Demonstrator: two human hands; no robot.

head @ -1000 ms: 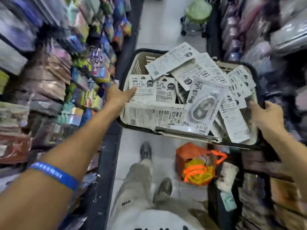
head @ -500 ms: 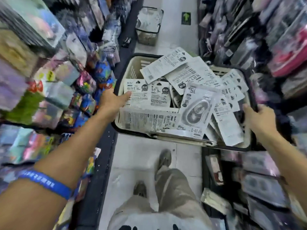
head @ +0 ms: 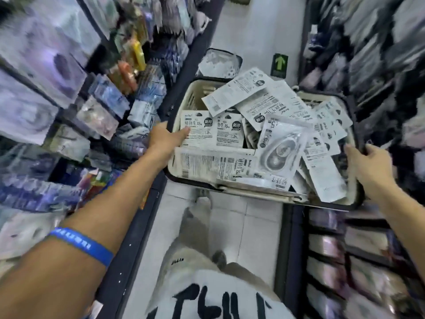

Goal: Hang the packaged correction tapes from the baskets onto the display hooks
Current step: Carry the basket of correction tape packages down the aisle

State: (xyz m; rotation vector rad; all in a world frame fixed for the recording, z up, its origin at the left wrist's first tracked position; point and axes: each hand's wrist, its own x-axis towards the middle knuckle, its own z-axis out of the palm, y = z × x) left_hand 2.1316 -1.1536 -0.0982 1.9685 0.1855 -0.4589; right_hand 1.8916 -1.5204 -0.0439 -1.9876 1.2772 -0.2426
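I carry a cream basket [head: 195, 97] with a dark rim, held out in front of me at chest height. It is heaped with several white packaged correction tapes [head: 279, 148], most lying face down, one showing its clear blister. My left hand [head: 166, 139] grips the basket's left rim, thumb over the edge onto a package. My right hand [head: 365, 165] grips the right rim, fingers curled round it.
Shelves packed with hanging stationery [head: 99, 111] line the aisle on the left, dark racks [head: 372, 72] on the right. A second basket [head: 219, 64] stands on the tiled floor ahead, near a green arrow sticker [head: 280, 64]. My legs show below.
I have walked forward along the aisle with the basket held in both hands; the orange basket on the floor has dropped out of view and the far basket is closer.
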